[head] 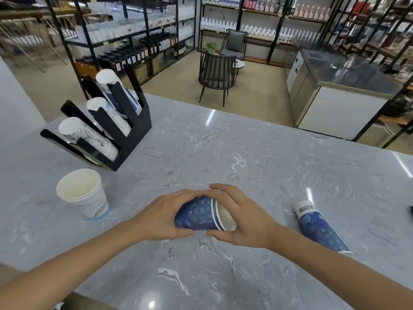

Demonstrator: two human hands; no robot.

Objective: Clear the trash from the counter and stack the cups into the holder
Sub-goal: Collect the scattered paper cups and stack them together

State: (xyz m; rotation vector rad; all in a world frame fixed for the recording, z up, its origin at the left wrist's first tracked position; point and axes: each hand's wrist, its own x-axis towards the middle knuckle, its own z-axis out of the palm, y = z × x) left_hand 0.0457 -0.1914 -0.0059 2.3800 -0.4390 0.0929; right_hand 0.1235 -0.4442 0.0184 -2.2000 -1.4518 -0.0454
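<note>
Both hands hold a blue patterned paper cup (199, 214) lying on its side above the grey marble counter (245, 157). My left hand (163, 217) wraps its base end; my right hand (237, 217) cups its open rim. A stack of blue cups (317, 227) lies on its side at the right, partly behind my right forearm. A white cup stack (86, 193) stands upright at the left. Behind it the black cup holder (131, 135) carries three tilted stacks of cups (89, 135).
The counter's far edge runs behind the holder, with a drop to the shop floor. A dark object (410, 208) shows at the right edge. Chairs, shelves of bottles and a steel counter stand beyond.
</note>
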